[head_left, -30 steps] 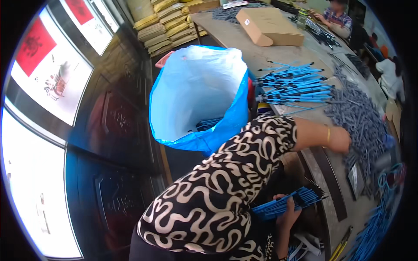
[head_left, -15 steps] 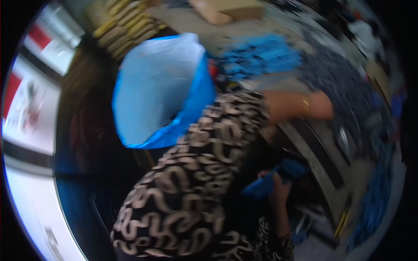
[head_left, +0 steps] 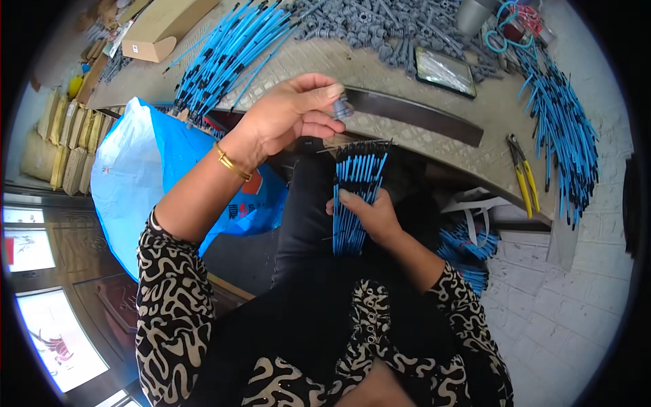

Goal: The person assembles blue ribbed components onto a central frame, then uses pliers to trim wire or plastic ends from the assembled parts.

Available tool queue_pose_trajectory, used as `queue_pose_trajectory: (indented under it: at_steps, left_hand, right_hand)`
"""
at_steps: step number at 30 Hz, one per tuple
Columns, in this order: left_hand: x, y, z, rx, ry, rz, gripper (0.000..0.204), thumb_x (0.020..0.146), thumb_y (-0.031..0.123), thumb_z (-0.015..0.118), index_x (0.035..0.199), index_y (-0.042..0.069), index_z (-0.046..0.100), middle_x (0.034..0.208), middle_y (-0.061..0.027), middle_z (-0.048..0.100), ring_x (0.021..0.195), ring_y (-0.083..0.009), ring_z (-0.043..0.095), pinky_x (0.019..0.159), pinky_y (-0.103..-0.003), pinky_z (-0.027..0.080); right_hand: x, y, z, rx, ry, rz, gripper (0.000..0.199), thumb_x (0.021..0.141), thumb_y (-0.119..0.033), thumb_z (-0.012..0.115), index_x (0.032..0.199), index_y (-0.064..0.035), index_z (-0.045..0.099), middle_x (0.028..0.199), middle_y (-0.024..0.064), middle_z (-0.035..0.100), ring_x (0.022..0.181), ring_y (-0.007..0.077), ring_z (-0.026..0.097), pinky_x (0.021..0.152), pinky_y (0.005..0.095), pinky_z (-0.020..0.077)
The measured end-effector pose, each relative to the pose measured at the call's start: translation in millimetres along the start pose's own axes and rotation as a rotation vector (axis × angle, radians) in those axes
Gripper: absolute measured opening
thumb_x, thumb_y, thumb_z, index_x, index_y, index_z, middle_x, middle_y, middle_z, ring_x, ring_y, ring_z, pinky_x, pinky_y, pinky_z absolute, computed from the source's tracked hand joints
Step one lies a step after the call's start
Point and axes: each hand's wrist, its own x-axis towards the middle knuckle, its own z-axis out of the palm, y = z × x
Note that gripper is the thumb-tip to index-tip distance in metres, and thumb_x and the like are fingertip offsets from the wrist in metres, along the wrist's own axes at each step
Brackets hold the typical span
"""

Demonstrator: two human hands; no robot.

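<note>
My left hand (head_left: 298, 112), a gold bangle at its wrist, pinches a small grey plastic fitting (head_left: 341, 108) between thumb and fingertips above the table's front edge. My right hand (head_left: 371, 210) is wrapped round a bundle of thin blue sticks with black ends (head_left: 352, 224), held upright over my lap. The fitting is just above the top ends of this bundle and apart from it. A dark curved strip (head_left: 417, 117) lies on the table close to my left fingertips.
Grey fittings (head_left: 380, 27) are heaped along the table (head_left: 319, 61). Blue sticks (head_left: 234, 57) lie at left and more sticks (head_left: 563, 129) at right. A flat dark tray (head_left: 444, 71), yellow-handled pliers (head_left: 522, 176), a cardboard box (head_left: 163, 27) and a blue bag (head_left: 129, 169) are nearby.
The view has swung round and cleared. My left hand, stretched toward the grey heap earlier, has come back with a grey fitting. The blue stick bundle is still in my right hand.
</note>
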Motion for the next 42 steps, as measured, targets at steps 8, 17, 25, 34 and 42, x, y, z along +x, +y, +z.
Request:
queue_pose_trajectory:
  at_steps: [8, 17, 25, 34, 42]
  left_hand:
    - [-17.7, -24.9, -17.0, 0.028, 0.043, -0.044, 0.024, 0.083, 0.023, 0.064, 0.097, 0.007, 0.055, 0.079, -0.0045, 0.064, 0.062, -0.0142, 0.064, 0.054, -0.022, 0.053]
    - [-32.4, -20.3, -20.3, 0.221, 0.067, -0.004, 0.028, 0.079, 0.026, 0.069, 0.094, 0.007, 0.055, 0.071, -0.0011, 0.060, 0.057, -0.0111, 0.061, 0.052, -0.021, 0.052]
    - [-38.8, -14.4, -15.0, 0.398, 0.096, 0.012, 0.030, 0.078, 0.026, 0.070, 0.095, 0.006, 0.055, 0.073, -0.0006, 0.059, 0.054, -0.0094, 0.059, 0.049, -0.019, 0.049]
    - [-45.2, -19.0, -10.4, 0.426, -0.012, 0.179, 0.028, 0.075, 0.011, 0.072, 0.095, 0.005, 0.054, 0.078, 0.0009, 0.058, 0.065, -0.0063, 0.056, 0.061, -0.018, 0.047]
    - [-44.3, -20.6, -6.0, 0.345, 0.015, 0.151, 0.024, 0.075, -0.003, 0.065, 0.095, 0.004, 0.053, 0.080, 0.0006, 0.058, 0.069, -0.0069, 0.056, 0.063, -0.019, 0.047]
  right_hand:
    - [2.7, 6.4, 4.1, -0.001, -0.024, 0.018, 0.025, 0.085, -0.023, 0.060, 0.093, 0.0013, 0.057, 0.080, 0.0113, 0.064, 0.073, 0.0176, 0.063, 0.067, 0.0293, 0.0510]
    - [2.2, 11.9, 16.5, -0.022, -0.032, 0.053, 0.025, 0.085, -0.022, 0.060, 0.094, 0.0011, 0.058, 0.079, 0.0109, 0.064, 0.072, 0.0165, 0.062, 0.066, 0.0283, 0.0506]
    - [3.4, 10.7, 20.0, -0.036, -0.032, 0.045, 0.024, 0.085, -0.022, 0.061, 0.093, 0.0005, 0.058, 0.079, 0.0095, 0.064, 0.071, 0.0148, 0.061, 0.066, 0.0269, 0.0497]
    - [1.7, 9.1, 13.0, -0.086, -0.019, 0.010, 0.024, 0.084, -0.023, 0.062, 0.093, -0.0001, 0.060, 0.079, 0.0071, 0.063, 0.073, 0.0119, 0.060, 0.066, 0.0252, 0.0488]
    - [0.8, 9.6, 8.0, -0.151, -0.035, -0.021, 0.024, 0.085, -0.024, 0.061, 0.090, -0.0002, 0.060, 0.078, 0.0043, 0.062, 0.071, 0.0095, 0.057, 0.065, 0.0233, 0.0466]
